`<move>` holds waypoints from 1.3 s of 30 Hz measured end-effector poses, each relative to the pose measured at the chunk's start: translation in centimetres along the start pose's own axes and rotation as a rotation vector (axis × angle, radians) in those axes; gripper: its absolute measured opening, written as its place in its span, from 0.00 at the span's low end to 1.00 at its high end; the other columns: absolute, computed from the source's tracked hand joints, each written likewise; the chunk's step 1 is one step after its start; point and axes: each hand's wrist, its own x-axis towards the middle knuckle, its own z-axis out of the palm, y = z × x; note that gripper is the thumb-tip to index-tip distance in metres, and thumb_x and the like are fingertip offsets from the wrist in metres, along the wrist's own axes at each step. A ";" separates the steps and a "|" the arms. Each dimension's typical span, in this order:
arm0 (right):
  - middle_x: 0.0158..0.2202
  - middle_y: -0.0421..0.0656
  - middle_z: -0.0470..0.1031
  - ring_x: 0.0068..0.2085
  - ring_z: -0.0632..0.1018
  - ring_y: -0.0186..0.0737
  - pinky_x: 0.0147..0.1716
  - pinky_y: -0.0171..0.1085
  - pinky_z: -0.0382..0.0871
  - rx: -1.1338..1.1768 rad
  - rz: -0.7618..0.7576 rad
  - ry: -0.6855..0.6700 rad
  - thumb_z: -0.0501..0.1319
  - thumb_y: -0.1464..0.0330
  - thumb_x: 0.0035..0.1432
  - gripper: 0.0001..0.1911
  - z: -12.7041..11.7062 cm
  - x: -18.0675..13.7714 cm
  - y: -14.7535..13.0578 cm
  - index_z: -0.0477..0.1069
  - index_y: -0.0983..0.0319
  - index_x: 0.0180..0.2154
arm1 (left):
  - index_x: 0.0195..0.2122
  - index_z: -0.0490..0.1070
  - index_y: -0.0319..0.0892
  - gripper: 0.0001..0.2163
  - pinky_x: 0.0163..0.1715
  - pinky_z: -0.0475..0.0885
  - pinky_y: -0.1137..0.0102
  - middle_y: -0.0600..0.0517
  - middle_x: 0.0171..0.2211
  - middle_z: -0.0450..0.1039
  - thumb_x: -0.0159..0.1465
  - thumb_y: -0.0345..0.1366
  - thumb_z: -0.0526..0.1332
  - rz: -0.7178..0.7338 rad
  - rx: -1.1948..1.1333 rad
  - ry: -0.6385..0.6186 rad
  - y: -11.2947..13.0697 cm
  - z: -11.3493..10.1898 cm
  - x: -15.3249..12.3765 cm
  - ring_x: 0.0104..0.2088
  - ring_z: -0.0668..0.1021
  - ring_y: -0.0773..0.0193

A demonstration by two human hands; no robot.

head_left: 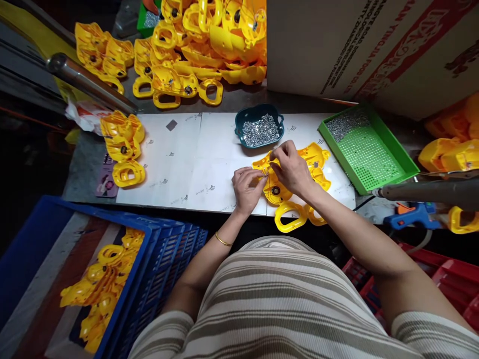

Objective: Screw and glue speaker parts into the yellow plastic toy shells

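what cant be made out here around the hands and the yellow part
Head view throughout.
- What the right hand and left hand pinch: hidden by their own fingers.
- Middle of the yellow part: covered by both hands.
- The metal bits in the teal bowl: too small to name.
- The grey tool: cut off by the right edge.

Yellow plastic shell (279, 192): glossy moulded housing piece lying flat at the near edge of the white sheet (209, 164). A dark round fitting sits near its middle, and its looped handle (290, 222) overhangs that edge. Matching second shell (318, 157): touches the first and lies partly under it on the right, with its own loop alongside.
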 end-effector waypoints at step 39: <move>0.27 0.42 0.74 0.27 0.67 0.35 0.26 0.35 0.54 0.310 0.206 -0.365 0.53 0.63 0.59 0.12 -0.6 0.9 1.0 0.72 0.63 0.31 | 0.47 0.74 0.46 0.09 0.61 0.49 0.53 0.51 0.40 0.80 0.65 0.36 0.61 0.199 0.178 -0.237 0.2 0.1 1.7 0.49 0.77 0.58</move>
